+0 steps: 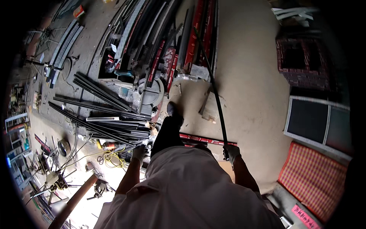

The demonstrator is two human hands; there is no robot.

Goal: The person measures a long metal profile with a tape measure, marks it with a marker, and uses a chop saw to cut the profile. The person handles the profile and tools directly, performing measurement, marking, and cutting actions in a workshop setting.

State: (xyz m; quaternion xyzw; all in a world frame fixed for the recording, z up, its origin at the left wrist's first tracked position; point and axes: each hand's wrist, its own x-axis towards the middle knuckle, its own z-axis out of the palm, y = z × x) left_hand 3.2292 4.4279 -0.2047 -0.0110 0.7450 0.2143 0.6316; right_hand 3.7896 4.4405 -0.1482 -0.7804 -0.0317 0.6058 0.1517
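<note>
Dark bar gripped at near end, R hand; my L hand nr black profiles, can't tell grip.

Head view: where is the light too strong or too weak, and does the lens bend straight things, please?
Head view: glare washes out the floor at lower left; head view: the rim falls to black, and the brick-patterned object at right is dim; head view: the long dark bar in the right hand bows slightly, perhaps from the lens.
</note>
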